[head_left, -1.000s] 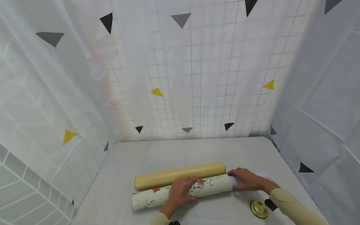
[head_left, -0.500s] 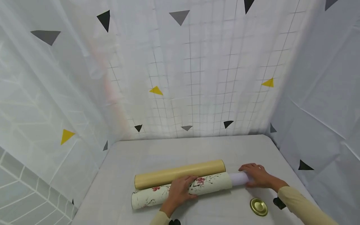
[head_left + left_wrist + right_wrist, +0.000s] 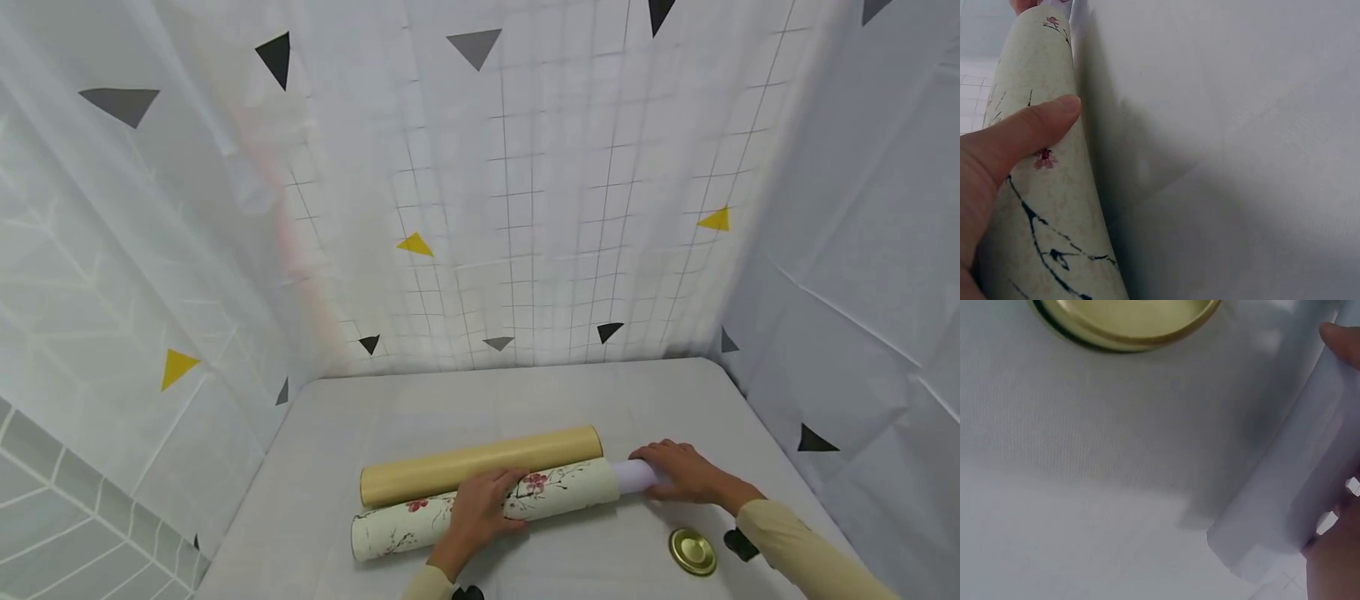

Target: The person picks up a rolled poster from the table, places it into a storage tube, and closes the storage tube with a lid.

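A cream cardboard tube (image 3: 573, 493) printed with red blossoms and dark branches lies slanted on the table. My left hand (image 3: 478, 510) holds it around the middle, the thumb (image 3: 1054, 122) along its near side in the left wrist view. From the tube's right end sticks out a roll of whitish paper (image 3: 632, 477), partly inside it. My right hand (image 3: 681, 473) grips this paper roll from above; in the right wrist view the roll's free end (image 3: 1254, 553) shows beyond the fingers. How deep the roll reaches into the tube is hidden.
A plain tan tube (image 3: 480, 461) lies right behind the floral one, nearly parallel. A round gold lid (image 3: 692, 551) rests on the white table (image 3: 300, 533) below my right hand. White sheeting (image 3: 570, 208) with triangles and grid lines rises behind and at both sides.
My right hand has moved right along the paper roll, then slightly back left, so more of the roll shows between tube and hand. My left hand stays on the floral tube.
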The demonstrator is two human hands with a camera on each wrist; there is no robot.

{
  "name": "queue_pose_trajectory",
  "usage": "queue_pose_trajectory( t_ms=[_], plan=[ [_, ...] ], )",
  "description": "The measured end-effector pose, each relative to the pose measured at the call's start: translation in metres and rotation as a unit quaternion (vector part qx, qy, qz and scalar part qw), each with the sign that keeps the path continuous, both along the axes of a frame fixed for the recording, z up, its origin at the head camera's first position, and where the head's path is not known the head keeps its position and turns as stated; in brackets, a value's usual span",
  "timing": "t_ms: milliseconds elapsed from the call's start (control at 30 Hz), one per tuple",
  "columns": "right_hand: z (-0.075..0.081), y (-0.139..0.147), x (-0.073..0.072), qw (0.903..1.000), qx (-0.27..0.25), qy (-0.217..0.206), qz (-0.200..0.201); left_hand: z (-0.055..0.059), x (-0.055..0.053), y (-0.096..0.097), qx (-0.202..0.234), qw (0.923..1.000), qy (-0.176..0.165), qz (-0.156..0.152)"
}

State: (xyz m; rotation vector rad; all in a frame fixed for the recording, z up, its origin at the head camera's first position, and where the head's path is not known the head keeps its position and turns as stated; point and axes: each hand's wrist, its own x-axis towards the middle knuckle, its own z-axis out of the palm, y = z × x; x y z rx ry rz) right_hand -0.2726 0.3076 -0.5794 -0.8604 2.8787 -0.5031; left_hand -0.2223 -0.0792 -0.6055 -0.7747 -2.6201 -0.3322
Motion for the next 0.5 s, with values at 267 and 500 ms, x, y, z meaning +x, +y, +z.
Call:
queue_pose_trajectory(
  t_ms=[267,500],
  plan=[
    [0.002,-0.007,-0.004,0.9988,-0.023,-0.021,0.036,0.000,-0.003,0.003,-0.001,1.0000,0.005,-0.002],
    [0.005,-0.018,-0.011,0.9973,-0.019,-0.001,0.071,-0.001,-0.006,0.006,0.001,1.0000,0.010,0.000]
  ],
)
